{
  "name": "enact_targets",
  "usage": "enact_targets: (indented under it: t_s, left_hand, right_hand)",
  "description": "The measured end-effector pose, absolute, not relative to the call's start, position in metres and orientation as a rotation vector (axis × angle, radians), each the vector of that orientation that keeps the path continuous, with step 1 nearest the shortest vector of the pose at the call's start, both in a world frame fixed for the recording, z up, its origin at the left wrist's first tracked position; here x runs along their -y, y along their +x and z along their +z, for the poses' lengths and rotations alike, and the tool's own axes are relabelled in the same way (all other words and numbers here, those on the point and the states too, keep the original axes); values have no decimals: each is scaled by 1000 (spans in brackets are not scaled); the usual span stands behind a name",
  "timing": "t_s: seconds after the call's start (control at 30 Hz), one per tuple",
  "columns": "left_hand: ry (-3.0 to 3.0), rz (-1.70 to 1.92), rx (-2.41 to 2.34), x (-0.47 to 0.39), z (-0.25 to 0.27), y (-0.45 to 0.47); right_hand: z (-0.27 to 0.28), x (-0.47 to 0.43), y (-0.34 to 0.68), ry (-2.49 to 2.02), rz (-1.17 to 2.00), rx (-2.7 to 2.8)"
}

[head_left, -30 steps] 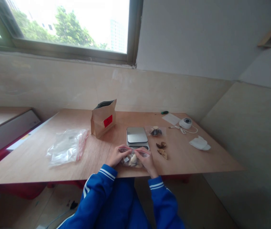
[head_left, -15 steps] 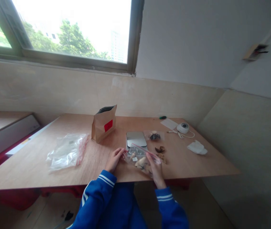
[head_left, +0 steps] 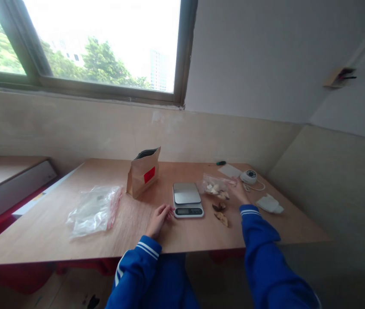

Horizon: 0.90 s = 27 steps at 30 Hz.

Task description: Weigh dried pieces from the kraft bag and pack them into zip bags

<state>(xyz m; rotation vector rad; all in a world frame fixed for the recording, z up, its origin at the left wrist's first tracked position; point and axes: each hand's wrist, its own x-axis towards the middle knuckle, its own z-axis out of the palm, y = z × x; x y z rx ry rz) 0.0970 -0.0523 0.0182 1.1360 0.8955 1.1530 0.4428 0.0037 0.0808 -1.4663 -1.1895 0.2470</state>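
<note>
My right hand (head_left: 239,192) reaches far across the wooden table (head_left: 53,231) and holds a small clear zip bag of dried pieces (head_left: 216,186), set down just right of the digital scale (head_left: 187,199). My left hand (head_left: 159,219) rests on the table with loosely curled fingers, holding nothing, at the scale's front left corner. A few loose dark dried pieces (head_left: 220,212) lie on the table between the scale and my right sleeve.
A brown paper pouch with a red label (head_left: 143,177) stands behind the scale. A pile of clear zip bags (head_left: 94,209) lies at the left. A white round device with a cable (head_left: 249,176), a white wad (head_left: 269,204), a paper slip (head_left: 230,171) and a green pen (head_left: 221,163) sit far right.
My right hand has carried the filled zip bag from the table's near edge to the far right of the scale. My left hand let go of the bag and stays near the scale.
</note>
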Motion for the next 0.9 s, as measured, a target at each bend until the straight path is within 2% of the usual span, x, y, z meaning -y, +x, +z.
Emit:
enact_targets:
  t_s: [0.13,0.2,0.37,0.57,0.9]
  left_hand:
    - [1157,1131,-902,51,19,97]
    - [1153,1125,-894,50,19,97]
    - [1129,1129,-877,49,18,97]
    - [1088,1146,-857,49,16,96]
    - [1129,1120,-884,50,18,96]
  right_hand:
    - [52,16,435,-1653,-232,1179]
    - [31,29,423,-1674,-353,1319]
    - [-11,30,414,-1629,-104,1578]
    - [-9,6,431,-1548,199,1662]
    - [-25,70,407,-1630,-43,1796]
